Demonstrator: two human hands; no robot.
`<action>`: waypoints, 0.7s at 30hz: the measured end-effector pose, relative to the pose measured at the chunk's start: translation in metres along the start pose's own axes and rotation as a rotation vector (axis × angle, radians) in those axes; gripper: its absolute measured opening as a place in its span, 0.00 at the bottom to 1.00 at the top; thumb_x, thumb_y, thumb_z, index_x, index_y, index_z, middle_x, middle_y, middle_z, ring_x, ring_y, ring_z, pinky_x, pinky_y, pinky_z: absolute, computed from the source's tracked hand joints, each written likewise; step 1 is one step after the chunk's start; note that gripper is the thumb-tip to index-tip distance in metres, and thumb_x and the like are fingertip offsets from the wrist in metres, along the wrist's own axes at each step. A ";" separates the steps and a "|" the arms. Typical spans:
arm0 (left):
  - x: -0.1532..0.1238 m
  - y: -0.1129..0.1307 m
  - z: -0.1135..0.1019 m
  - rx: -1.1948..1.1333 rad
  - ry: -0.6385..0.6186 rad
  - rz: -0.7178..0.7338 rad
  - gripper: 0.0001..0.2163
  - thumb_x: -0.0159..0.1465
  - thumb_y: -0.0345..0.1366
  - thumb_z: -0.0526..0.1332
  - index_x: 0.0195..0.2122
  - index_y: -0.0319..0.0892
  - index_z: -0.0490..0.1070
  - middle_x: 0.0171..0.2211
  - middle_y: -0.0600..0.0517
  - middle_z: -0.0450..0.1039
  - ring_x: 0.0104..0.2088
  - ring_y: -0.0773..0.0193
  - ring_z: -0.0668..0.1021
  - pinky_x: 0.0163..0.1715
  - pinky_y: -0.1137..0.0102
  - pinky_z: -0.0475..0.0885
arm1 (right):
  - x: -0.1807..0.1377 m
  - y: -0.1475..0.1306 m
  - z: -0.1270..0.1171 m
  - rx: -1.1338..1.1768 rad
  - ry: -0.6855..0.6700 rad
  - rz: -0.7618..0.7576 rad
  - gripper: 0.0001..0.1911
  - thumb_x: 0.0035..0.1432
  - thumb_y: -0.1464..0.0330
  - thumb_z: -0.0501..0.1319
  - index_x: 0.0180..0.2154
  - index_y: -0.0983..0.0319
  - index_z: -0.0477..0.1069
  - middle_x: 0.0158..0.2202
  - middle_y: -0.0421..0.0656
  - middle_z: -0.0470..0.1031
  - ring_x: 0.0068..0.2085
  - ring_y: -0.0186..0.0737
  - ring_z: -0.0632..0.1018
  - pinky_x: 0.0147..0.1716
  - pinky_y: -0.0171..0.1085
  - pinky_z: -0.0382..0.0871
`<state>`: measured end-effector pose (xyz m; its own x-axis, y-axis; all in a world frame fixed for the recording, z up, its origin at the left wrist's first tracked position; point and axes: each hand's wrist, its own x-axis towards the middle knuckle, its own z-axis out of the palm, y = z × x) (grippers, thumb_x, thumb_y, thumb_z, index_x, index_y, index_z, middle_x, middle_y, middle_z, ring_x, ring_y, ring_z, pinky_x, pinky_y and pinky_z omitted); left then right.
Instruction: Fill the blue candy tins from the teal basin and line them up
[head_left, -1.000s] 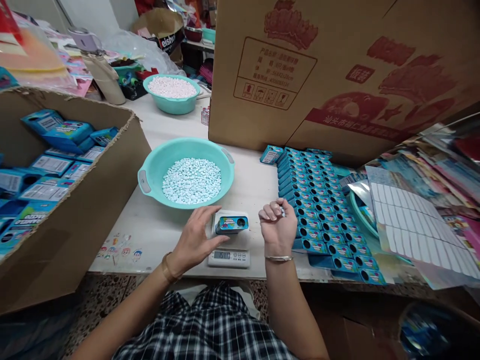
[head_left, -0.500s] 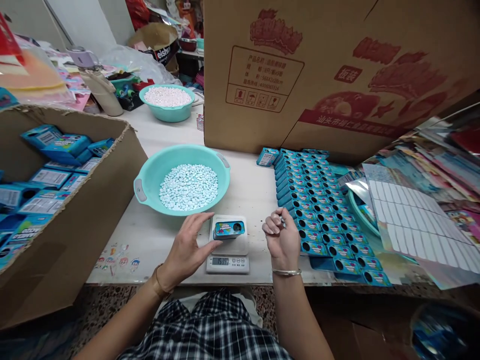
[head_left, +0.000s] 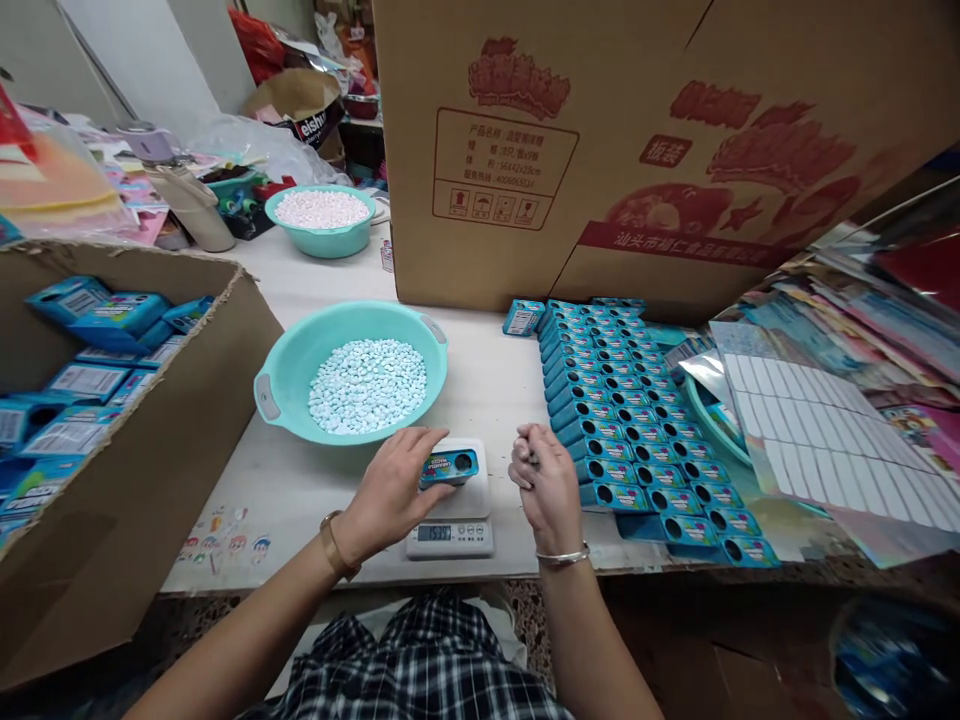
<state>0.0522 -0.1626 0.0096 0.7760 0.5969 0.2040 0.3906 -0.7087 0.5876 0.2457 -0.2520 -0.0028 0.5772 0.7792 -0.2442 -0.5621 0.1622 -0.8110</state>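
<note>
A small blue box (head_left: 450,466) with a round hole in its top lies on a white digital scale (head_left: 452,535) at the table's near edge. My left hand (head_left: 390,492) wraps its fingers around the box's left end. My right hand (head_left: 541,485), just right of the scale, is pinched closed on something small I cannot make out. Behind the scale stands a teal basin (head_left: 281,365) filled with pale blue tablets (head_left: 367,384). Rows of several identical blue boxes (head_left: 630,420) lie to the right of my right hand.
A big open carton (head_left: 187,400) of blue boxes stands at the left. A tall printed carton (head_left: 600,140) rises behind the rows. A second teal basin (head_left: 322,238) of white tablets sits farther back. Sticker sheets (head_left: 810,430) and glossy papers cover the right side.
My left hand has closed in on the blue box on the scale. My right hand has shifted slightly left toward the scale, still pinched. The view has tilted a little.
</note>
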 end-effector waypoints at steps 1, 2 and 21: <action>0.000 -0.001 0.003 -0.002 -0.002 -0.005 0.25 0.62 0.40 0.63 0.60 0.47 0.59 0.52 0.44 0.67 0.51 0.50 0.70 0.49 0.53 0.70 | -0.001 0.001 0.005 -0.091 -0.038 -0.017 0.11 0.55 0.62 0.65 0.34 0.62 0.72 0.22 0.34 0.65 0.17 0.22 0.54 0.15 0.25 0.46; 0.000 -0.002 0.006 -0.009 0.004 -0.011 0.25 0.62 0.40 0.63 0.59 0.46 0.59 0.51 0.44 0.68 0.51 0.50 0.71 0.49 0.53 0.70 | -0.002 0.002 0.011 -0.175 -0.082 -0.034 0.11 0.56 0.61 0.64 0.35 0.62 0.73 0.23 0.35 0.66 0.17 0.23 0.55 0.15 0.25 0.46; -0.009 -0.008 0.011 -0.124 0.085 -0.049 0.26 0.60 0.40 0.65 0.58 0.46 0.60 0.51 0.46 0.69 0.52 0.52 0.71 0.51 0.55 0.70 | -0.007 0.011 0.031 -0.292 -0.197 -0.009 0.14 0.58 0.61 0.62 0.40 0.64 0.74 0.30 0.45 0.78 0.17 0.22 0.52 0.15 0.27 0.46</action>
<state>0.0479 -0.1668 -0.0057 0.7110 0.6627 0.2353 0.3582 -0.6292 0.6898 0.2172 -0.2371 0.0065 0.4404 0.8848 -0.1523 -0.3482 0.0120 -0.9374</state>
